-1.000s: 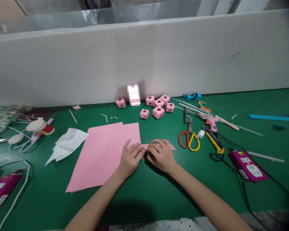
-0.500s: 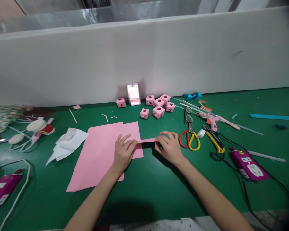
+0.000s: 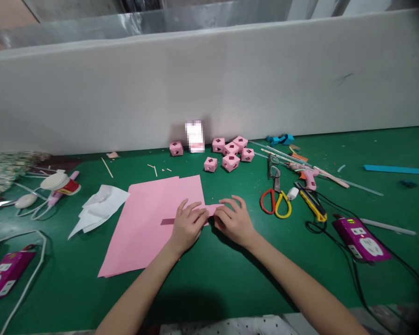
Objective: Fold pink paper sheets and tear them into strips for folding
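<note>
A short pink paper strip (image 3: 213,209) spans the space between my two hands above the green table. My left hand (image 3: 189,224) pinches its left end, over the right edge of a stack of pink paper sheets (image 3: 143,232). At the other end, the fingers of my right hand (image 3: 234,218) are closed on the strip, to the right of the sheets. A narrow dark shadow lies on the sheets left of my left hand. Beyond my hands stand several pink paper cubes with dark diamond-shaped openings (image 3: 230,162).
Red-and-yellow-handled scissors (image 3: 275,202), a yellow cutter (image 3: 313,204) and a pink glue gun (image 3: 309,177) lie right. Purple power strips (image 3: 361,239) with cords sit at both sides. White paper (image 3: 101,209) and a paper cup (image 3: 61,182) are left. A white board (image 3: 125,93) stands behind.
My hands have come closer together, and less of the strip shows between them. The right hand has moved left, while the left hand has shifted slightly right and nearer to me.
</note>
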Demonstrator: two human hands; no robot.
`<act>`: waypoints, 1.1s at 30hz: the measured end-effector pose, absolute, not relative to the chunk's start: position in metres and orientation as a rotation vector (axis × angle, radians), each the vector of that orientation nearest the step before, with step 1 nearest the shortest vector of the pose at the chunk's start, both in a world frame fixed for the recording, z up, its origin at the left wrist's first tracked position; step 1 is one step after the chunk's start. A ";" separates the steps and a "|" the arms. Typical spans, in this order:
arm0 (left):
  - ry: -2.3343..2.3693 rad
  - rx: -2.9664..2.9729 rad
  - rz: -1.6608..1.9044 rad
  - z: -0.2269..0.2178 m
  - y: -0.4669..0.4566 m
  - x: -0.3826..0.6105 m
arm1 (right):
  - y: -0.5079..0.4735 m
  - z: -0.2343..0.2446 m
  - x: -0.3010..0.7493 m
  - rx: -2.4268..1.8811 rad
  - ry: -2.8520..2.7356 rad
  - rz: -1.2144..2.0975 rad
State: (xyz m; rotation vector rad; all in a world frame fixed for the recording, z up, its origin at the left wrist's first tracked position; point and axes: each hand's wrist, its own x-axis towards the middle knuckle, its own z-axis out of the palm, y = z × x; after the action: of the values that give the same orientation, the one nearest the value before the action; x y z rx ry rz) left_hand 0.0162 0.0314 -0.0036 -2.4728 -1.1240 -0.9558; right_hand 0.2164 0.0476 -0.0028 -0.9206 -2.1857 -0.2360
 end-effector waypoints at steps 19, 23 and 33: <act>-1.122 -2.475 -0.881 0.006 0.024 0.016 | 0.049 0.010 0.234 -0.834 -2.211 0.033; -1.137 -2.512 -0.895 0.006 0.024 0.017 | 0.047 0.000 0.225 -0.775 -2.270 0.009; -1.144 -2.581 -0.965 0.002 0.024 0.017 | 0.050 0.000 0.225 -0.795 -2.266 -0.120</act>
State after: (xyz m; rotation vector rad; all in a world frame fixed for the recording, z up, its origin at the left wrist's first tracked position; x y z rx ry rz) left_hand 0.0168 0.0244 0.0019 -2.5809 -1.1439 -0.9655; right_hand 0.2253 0.0497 0.0002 -0.7951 -2.2664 -0.1199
